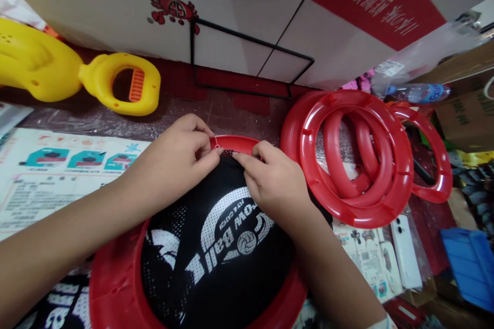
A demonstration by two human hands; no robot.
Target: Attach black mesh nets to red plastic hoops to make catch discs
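A red plastic ring (116, 288) with a black mesh net (216, 257) printed in white letters lies tilted toward me. My left hand (177, 157) pinches the net's edge against the far rim of the ring, fingers closed. My right hand (272, 182) presses its fingertips on the same edge right beside the left, fingers curled on the mesh. Both forearms lie over the ring's sides.
A stack of red rings (386, 185) lies to the right, with one more ring (440, 164) behind it. A yellow plastic toy (92, 79) lies at the back left. A printed sheet (46, 180) is at the left, a white phone (405, 252) and a blue tray (469, 262) at the right. A red-and-white carton (270, 10) stands behind.
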